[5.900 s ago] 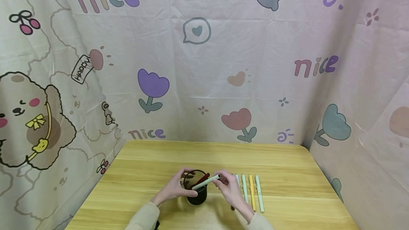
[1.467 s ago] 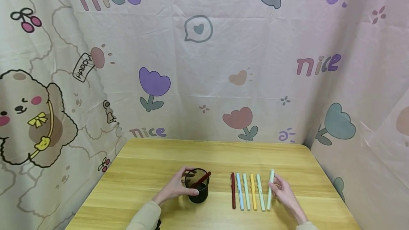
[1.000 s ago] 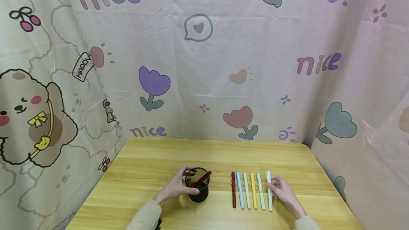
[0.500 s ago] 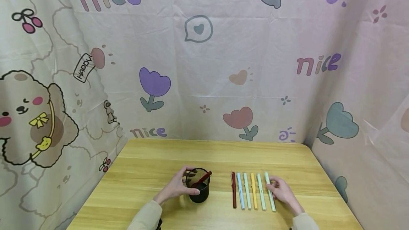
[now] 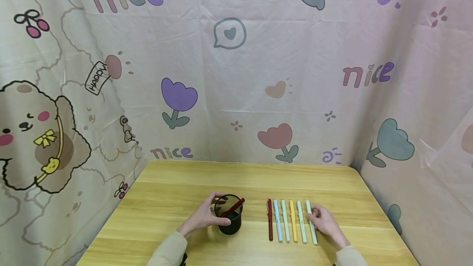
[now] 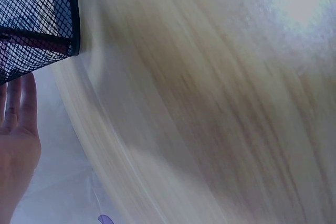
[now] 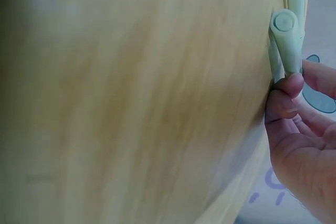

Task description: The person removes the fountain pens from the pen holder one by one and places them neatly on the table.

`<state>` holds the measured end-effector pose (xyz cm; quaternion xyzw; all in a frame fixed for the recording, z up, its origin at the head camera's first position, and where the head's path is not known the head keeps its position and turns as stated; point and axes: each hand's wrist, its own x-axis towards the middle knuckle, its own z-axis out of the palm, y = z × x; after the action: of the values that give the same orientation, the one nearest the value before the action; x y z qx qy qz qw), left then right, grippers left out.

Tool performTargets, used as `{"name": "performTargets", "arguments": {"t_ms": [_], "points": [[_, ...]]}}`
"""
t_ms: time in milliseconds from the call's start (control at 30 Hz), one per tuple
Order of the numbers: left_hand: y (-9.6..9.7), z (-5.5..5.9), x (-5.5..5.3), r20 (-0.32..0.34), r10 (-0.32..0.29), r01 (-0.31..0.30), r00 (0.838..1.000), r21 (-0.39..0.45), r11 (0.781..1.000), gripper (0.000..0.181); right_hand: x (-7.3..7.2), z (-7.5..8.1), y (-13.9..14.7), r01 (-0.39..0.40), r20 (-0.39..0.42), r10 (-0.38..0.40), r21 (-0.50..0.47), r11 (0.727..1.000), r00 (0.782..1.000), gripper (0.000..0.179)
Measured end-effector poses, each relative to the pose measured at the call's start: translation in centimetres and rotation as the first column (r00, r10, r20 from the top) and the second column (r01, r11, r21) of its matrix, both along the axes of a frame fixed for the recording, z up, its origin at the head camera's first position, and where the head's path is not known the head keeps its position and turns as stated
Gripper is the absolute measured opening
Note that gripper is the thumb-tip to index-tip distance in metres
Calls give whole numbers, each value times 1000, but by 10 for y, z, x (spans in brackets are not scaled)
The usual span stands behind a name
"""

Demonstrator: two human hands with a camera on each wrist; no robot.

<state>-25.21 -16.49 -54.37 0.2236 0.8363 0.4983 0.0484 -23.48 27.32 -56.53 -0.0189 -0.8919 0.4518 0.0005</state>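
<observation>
My left hand (image 5: 203, 216) grips a black mesh pen holder (image 5: 230, 227), its thumb along the near side and other fingers behind. One dark red pen (image 5: 236, 205) leans inside the holder. Right of it, several pens lie in a row: dark red (image 5: 270, 221), light blue (image 5: 278, 221), pale green (image 5: 285, 221), yellow (image 5: 293, 221) and another pale green (image 5: 301, 221). At the row's right end, my right hand (image 5: 325, 221) pinches a pale green pen (image 5: 313, 230) lying slightly slanted. In the right wrist view, thumb and fingertips hold this pen's end (image 7: 287, 40).
The wooden table (image 5: 177, 175) carries the holder and the pens. A printed cloth (image 5: 229, 73) hangs behind and along both sides of the table. Between holder and row lies bare wood.
Earlier, my right hand held a pale green pen at the holder's mouth; now it is at the row's right end. Over the last second its top swung left. My left hand stays on the holder.
</observation>
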Motion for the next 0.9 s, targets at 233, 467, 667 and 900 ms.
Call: {"name": "performTargets", "arguments": {"t_ms": [233,467,667,900], "points": [[-1,1,2,8,-1,1,1000,-1,1000,83,-1,0,-1,5,8,-5,21,1000,1000,34],[-1,0,2,8,-1,1,1000,-3,1000,83,-1,1,-2,14,19,-14,23,1000,1000,36],[-1,2,3,14,-2,1,1000,5,1000,84,-1,1,-3,8,41,-10,45,999,999,41],[-1,2,3,9,2,-2,1000,2,1000,84,-3,1,-3,22,39,-24,54,998,999,39]]}}
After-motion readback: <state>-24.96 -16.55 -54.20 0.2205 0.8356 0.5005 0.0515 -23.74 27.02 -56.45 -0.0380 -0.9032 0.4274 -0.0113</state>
